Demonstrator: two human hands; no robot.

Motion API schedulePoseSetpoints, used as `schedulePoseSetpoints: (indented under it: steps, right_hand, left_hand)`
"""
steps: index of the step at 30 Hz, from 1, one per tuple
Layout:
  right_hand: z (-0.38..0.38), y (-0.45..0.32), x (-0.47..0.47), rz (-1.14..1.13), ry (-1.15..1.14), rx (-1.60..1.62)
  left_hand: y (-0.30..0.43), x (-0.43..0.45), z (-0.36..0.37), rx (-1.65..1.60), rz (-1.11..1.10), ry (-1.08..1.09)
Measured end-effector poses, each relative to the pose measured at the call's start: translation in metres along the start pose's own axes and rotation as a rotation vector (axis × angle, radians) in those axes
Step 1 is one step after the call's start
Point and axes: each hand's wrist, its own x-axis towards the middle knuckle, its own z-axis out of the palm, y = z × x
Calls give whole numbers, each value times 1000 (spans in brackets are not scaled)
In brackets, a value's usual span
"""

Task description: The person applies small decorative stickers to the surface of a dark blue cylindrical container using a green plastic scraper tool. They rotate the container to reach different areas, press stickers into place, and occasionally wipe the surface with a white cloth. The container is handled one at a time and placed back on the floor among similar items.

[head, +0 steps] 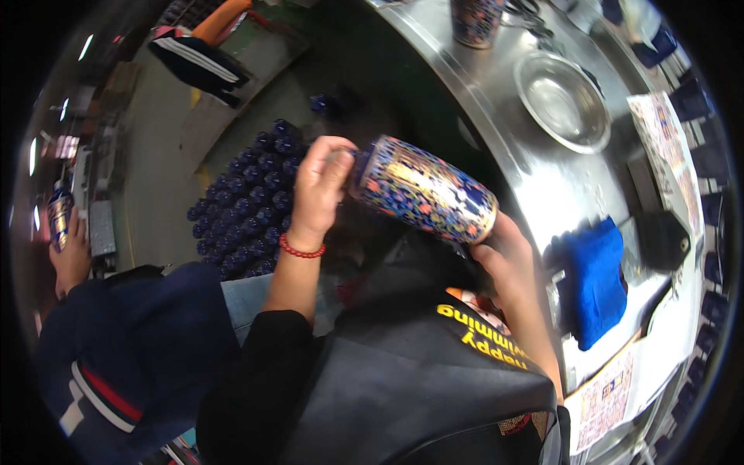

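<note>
A dark blue bottle (427,192) lies tilted across the air in front of my black apron (407,372). Its body carries a colourful floral pattern with a shiny gold panel. My left hand (322,186), with a red bead bracelet (302,250) at the wrist, grips the narrow neck end. At the other end, my right hand (505,256) holds the base, thumb and fingers around its lower edge.
On the right, a steel table (494,110) bears a metal bowl (562,103), a blue cloth (601,285), printed sheets (604,401) and another patterned bottle (476,23). Dark blue bottles (250,192) stand packed at left. A co-worker's hand (72,256) holds a bottle (60,215).
</note>
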Motion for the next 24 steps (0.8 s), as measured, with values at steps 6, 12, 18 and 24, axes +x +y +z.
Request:
schedulePoseSetpoints:
  steps: [6,12,18,24]
  right_hand:
    - [-2,2,-2,-21,-26,-6]
    - [-5,5,-1,-1,-55,96]
    - [-4,8,3,14,-46,172]
    - [2,8,5,21,86,221]
  left_hand:
    - [-2,1,6,-221,-2,12]
    - [-2,1,10,-228,-51,88]
    - [-4,1,10,-198,-31,79]
    - [-6,-3,15,-204,66,63]
